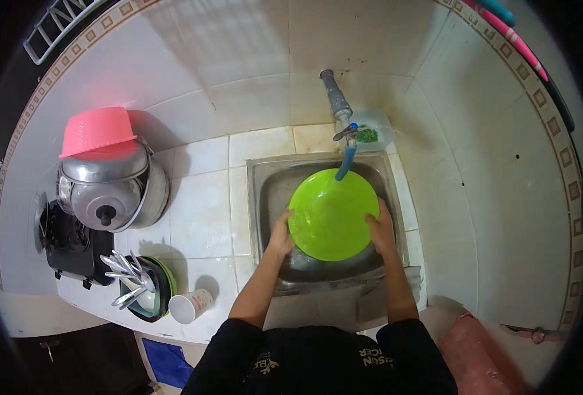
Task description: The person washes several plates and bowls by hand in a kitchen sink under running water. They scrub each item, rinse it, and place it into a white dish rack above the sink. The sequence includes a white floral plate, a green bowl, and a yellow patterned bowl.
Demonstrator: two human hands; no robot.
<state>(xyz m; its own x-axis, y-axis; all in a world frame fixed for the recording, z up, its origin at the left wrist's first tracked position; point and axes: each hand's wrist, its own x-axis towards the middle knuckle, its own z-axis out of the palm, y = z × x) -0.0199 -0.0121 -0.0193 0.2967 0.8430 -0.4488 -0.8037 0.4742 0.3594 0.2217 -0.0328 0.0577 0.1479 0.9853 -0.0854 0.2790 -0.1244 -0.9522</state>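
A round lime-green plastic plate is held in both my hands over the metal sink basin. My left hand grips its left rim, and my right hand grips the right rim with the thumb on top. Directly above the plate's far edge hangs the blue hose of the wall faucet. Whether water is running from it, I cannot tell. Behind the sink, a clear plastic container holds a green scouring pad.
On the tiled counter to the left stand metal pots with lids, topped by a pink plastic basin. Nearer are a black stove, stacked bowls with spoons, and a patterned cup. A tiled wall rises at the right.
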